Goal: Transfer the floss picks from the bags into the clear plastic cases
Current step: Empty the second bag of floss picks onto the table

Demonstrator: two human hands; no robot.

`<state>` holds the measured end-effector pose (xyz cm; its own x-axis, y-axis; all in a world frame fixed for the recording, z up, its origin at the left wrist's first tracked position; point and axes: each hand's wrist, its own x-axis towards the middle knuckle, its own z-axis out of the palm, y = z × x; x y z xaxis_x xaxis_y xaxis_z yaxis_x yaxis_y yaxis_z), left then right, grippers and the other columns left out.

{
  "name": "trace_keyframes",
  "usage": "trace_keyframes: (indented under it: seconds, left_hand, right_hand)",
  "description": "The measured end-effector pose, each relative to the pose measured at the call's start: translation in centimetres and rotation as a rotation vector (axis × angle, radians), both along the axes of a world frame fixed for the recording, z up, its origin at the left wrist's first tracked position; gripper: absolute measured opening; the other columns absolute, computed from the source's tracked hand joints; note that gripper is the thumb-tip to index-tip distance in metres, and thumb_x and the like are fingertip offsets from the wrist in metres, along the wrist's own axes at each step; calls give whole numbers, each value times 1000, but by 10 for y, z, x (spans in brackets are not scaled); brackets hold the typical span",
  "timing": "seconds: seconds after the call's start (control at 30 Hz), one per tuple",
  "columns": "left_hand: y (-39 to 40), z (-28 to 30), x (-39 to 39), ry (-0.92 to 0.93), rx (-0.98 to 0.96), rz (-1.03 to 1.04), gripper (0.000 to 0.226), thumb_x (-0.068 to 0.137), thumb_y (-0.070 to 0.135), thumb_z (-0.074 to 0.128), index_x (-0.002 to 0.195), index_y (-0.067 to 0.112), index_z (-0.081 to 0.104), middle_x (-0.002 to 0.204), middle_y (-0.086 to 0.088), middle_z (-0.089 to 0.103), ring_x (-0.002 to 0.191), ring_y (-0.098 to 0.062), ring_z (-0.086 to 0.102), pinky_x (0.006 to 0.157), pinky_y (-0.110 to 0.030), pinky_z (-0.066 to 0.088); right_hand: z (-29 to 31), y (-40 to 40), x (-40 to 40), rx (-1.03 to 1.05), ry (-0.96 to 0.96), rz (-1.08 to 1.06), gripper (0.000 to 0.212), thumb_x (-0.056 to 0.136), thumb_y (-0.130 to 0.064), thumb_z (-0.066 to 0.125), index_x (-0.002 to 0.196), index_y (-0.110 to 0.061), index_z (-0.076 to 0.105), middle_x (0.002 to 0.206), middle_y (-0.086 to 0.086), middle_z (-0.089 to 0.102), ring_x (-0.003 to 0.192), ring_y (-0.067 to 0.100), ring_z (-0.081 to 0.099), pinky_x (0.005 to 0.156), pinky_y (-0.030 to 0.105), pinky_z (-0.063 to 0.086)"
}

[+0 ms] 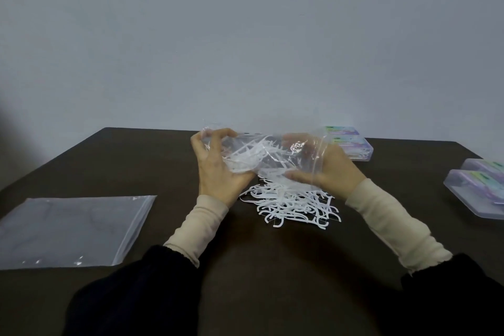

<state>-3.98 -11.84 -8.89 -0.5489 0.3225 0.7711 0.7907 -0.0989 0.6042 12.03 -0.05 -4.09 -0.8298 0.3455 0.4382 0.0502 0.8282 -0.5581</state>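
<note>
Right now both hands are gripping one clear bag (261,153) above the dark surface (136,161), and that bag is serving as the landmark for everything else. On the bag's left side, the left hand (218,169) is curling its fingers (215,139) over the top edge and its thumb round the lower part, bunching the film. On the bag's right side, the right hand (324,166) is holding the other end, its fingers lying partly behind the plastic and its thumb (297,175) pressing along the lower edge; both hands are closed round the bag rather than spread. Some white floss picks (251,154) are showing inside the bag, near its left half. Directly below the bag, a loose pile of floss picks (294,206) is lying on the surface, touching the heel of the left hand. Far to the bag's lower left, a flat empty bag (71,229) is lying on the surface. Just behind the bag's right end, two clear plastic cases (351,144) are sitting side by side, and well to the bag's right two more cases (477,188) are sitting at the surface's edge.
</note>
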Motion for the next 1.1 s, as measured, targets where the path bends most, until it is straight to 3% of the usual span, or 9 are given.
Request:
trace_keyframes:
  seconds: [0.13,0.23,0.37,0.47,0.63,0.77,0.9,0.97,1.1]
  left_hand:
    - [1,1,4,15,1,-26,57,54,35,81,102,21,53,112,-11,34,103,-12,45,91,-4,35]
    - [2,1,6,46,-22,-20,60,53,20,90,101,9,57,111,-16,37,104,2,39,89,0,32]
    - [2,1,7,71,-18,-32,55,55,23,87,100,15,56,111,-11,34,104,0,39,90,0,32]
    - [2,1,3,65,-17,-23,55,57,37,79,100,11,58,111,-10,34,108,7,35,91,1,31]
    - [-1,2,-3,87,-54,13,53,56,26,85,98,6,58,112,-7,31,104,9,36,87,5,30]
    - [-5,3,-12,51,-69,89,52,57,13,86,100,3,58,116,-18,35,96,-14,41,85,6,28]
    - [-10,5,-18,-28,-65,203,56,58,15,87,103,2,56,119,-21,36,92,-14,41,85,-14,37]
    - [-12,6,-21,-89,-41,251,54,60,13,86,103,2,55,121,-20,35,90,-12,40,82,-9,34]
    - [-14,5,-29,-189,6,336,50,64,10,83,104,3,54,124,-19,34,89,-10,39,82,-4,29]
  right_hand:
    - [-5,-3,-2,-80,-73,57,69,75,-6,73,135,-16,42,128,2,52,116,9,49,105,21,37]
    - [-9,-1,-4,101,-187,-76,52,84,-12,65,132,-5,46,128,11,48,114,20,50,104,37,42]
    - [-11,3,-5,230,-239,-153,29,91,-13,55,117,0,54,113,13,55,101,20,54,91,26,44]
    - [-9,2,-8,183,-146,-179,10,93,-5,50,95,0,58,88,9,56,75,14,61,92,31,48]
    - [-9,7,-3,11,-22,-209,22,85,-13,63,96,5,69,87,22,69,78,32,66,78,28,52]
    - [-7,12,2,-34,12,-214,14,84,-10,65,73,-3,70,64,10,65,56,3,59,57,6,42]
    - [-9,17,3,-106,-20,-180,9,84,-11,66,82,-6,73,71,15,70,52,5,56,65,13,47]
    - [-12,21,3,-110,-67,-186,9,84,-12,66,80,-7,72,73,14,71,51,2,55,75,20,45]
    - [-15,25,4,-149,-90,-202,9,84,-11,66,81,-6,73,72,10,70,48,-3,53,57,6,44]
